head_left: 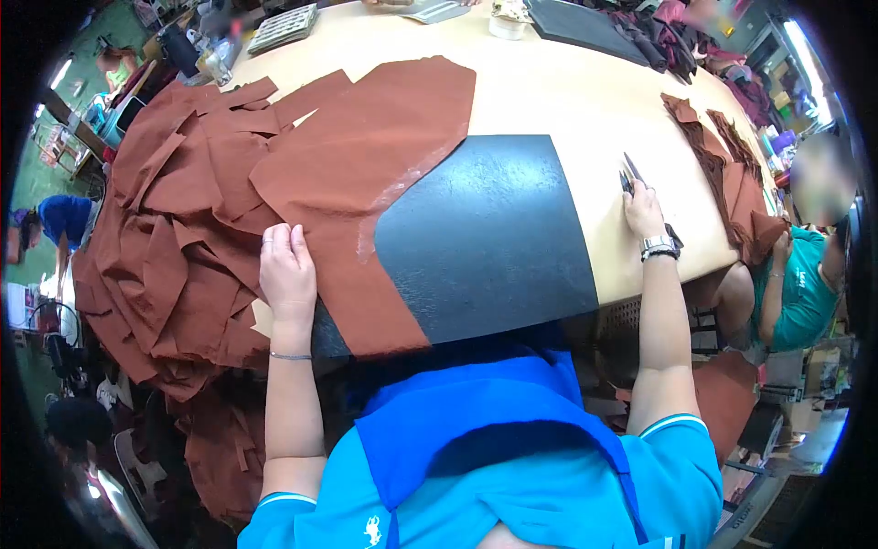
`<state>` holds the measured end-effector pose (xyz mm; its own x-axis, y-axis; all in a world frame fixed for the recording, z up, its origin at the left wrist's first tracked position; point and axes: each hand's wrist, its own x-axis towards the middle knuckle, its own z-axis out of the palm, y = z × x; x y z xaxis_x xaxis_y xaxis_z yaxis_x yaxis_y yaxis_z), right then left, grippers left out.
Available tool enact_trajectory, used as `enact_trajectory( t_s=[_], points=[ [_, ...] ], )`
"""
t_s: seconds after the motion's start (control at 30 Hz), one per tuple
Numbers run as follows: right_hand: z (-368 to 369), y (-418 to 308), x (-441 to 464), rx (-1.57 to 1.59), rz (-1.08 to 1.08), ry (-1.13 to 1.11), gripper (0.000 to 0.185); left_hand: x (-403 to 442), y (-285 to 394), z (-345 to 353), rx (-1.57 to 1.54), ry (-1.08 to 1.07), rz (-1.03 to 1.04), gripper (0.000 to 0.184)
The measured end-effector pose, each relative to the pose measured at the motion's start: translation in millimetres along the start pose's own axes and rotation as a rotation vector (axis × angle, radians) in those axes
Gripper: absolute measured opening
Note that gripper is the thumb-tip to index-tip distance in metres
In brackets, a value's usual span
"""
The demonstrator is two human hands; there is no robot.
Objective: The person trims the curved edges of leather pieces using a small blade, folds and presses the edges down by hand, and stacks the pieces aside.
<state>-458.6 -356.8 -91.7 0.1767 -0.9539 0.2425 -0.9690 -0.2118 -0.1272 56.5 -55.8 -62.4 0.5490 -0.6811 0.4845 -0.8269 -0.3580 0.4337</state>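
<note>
A large reddish-brown fabric piece point(380, 146) lies partly over a black mat point(489, 242), with whitish marks along its curved right edge. At the fabric's left edge, my left hand point(288, 265) is closed, its thumb and fingers pinching the cloth. My right hand point(646, 210) rests on the table to the right of the mat, wrapped round a pair of scissors point(632, 172) whose blades point away from me. The scissors are apart from the fabric, and their handles are mostly hidden by my fingers.
A heap of brown fabric pieces point(165, 229) covers the left of the pale table point(567, 82) and hangs over its edge. More brown strips point(732, 183) lie at the right, where a person in a teal shirt point(796, 288) touches them. A white tub point(508, 23) stands at the back.
</note>
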Motion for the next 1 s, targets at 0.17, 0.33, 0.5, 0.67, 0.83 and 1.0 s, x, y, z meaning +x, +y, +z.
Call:
enact_trajectory(
  t_s=[0.17,0.33,0.5,0.67,0.83,1.0],
  points=[
    [-11,-36,16,0.323,0.054,-0.034,0.036,7,41,10,-1.031,-0.270,-0.414,0.049],
    [-45,-176,-36,1.071,-0.023,-0.409,0.044,5,37,28,-0.848,-0.688,-0.503,0.039],
    [-50,-266,-74,1.487,0.008,-0.921,0.029,-4,44,20,-1.279,-0.447,-0.503,0.035],
    [-57,-307,-74,1.426,0.015,-1.269,0.037,-6,37,21,-1.330,-0.450,-0.518,0.029],
    [-43,-318,-69,1.542,0.110,-1.412,0.041,-9,35,22,-1.353,-0.462,-0.519,0.022],
    [-38,-319,-64,1.579,0.142,-1.460,0.040,-9,38,22,-1.358,-0.463,-0.506,0.020]
  ],
)
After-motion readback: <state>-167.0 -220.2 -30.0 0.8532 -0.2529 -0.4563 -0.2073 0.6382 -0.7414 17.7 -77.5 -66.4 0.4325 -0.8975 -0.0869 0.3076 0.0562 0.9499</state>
